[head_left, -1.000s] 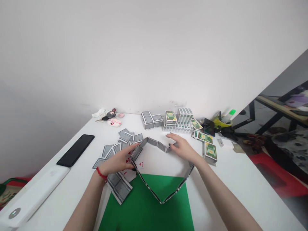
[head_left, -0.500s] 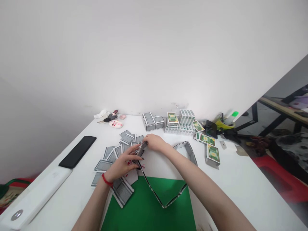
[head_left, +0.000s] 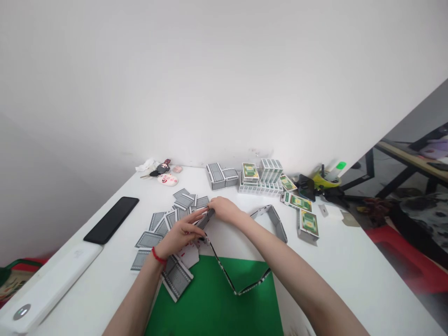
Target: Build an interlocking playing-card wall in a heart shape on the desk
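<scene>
The left hand (head_left: 180, 237) and right hand (head_left: 224, 209), close together, pinch a joined card band (head_left: 278, 225) between them; whether its loop is closed, I cannot tell. Loose cards (head_left: 149, 240) leftward of them seem unjoined.

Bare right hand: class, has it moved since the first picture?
Yes: the bare right hand has moved left, from in front of the stacked green-and-white card boxes.

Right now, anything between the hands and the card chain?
Nothing visible: the left hand and right hand both hold the card chain at its left side. Loose cards lie around the left hand, not in between.
</scene>
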`<state>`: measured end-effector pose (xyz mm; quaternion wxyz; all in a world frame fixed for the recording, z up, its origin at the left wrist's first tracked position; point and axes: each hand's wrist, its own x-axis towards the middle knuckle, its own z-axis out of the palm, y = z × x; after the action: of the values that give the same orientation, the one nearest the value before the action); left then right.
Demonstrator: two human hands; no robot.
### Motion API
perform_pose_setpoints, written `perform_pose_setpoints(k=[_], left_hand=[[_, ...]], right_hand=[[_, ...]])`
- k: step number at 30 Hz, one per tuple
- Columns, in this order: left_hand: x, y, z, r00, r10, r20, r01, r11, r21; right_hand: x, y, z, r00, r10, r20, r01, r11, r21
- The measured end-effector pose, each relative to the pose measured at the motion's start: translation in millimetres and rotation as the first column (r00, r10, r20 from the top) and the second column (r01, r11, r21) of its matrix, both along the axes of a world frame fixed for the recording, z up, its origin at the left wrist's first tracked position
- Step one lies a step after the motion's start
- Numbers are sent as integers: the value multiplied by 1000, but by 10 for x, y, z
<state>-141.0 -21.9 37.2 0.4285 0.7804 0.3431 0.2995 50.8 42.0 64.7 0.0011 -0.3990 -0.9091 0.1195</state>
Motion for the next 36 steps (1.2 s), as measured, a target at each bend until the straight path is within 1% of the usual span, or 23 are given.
perform_pose_setpoints(k=[3,6,8,11,13,14,15,17,19,20,22,24,27,29,33,36], left_hand=[[-20,2,1,1000,-2,-9,2,1000,-2],[-68,-31,3,999,-15,-29,14,999,-29],[-107,-62,-7,1000,-9,-8,8,998,-69],[-152,-96,-29,993,20,116,-6,993,-119],[-164,-105,-20,983,46,177,-27,994,-106],[-163,-110,-2,983,58,172,-44,996,-82],[-157,-119,27,988,69,141,-63,997,-45],[-125,-157,111,996,89,22,-91,994,57],[-63,-233,209,988,106,-111,-87,983,163],[-20,-284,252,981,108,-163,-73,976,205],[86,-404,307,964,95,-250,-24,962,273],[206,-523,308,944,62,-323,51,943,328],[364,-649,227,911,-11,-412,177,914,366],[432,-685,165,895,-19,-447,207,903,376],[486,-681,115,895,11,-446,189,896,401],[499,-661,120,900,27,-434,172,894,413]], right_hand=[[28,-13,-17,1000,11,-14,-11,1000,-5],[82,-8,-28,996,-8,-88,6,1000,-22],[151,-9,-9,984,-60,-170,56,998,-28],[316,-58,70,941,-155,-301,159,987,-13],[457,-137,130,902,-197,-384,212,977,-3],[535,-188,152,882,-222,-415,238,971,-14],[618,-243,165,862,-243,-444,255,966,-34],[804,-354,159,830,-273,-487,276,959,-68],[1021,-456,118,791,-332,-514,364,930,-40],[1138,-503,90,771,-356,-527,408,913,-21],[1375,-601,31,723,-403,-561,510,859,40],[1585,-717,-20,685,-431,-587,579,811,81],[1796,-937,-77,686,-484,-543,585,811,17],[1867,-1090,-115,689,-501,-524,554,830,-66],[1921,-1305,-237,693,-497,-522,450,864,-224],[1927,-1359,-339,693,-499,-520,389,866,-313]])
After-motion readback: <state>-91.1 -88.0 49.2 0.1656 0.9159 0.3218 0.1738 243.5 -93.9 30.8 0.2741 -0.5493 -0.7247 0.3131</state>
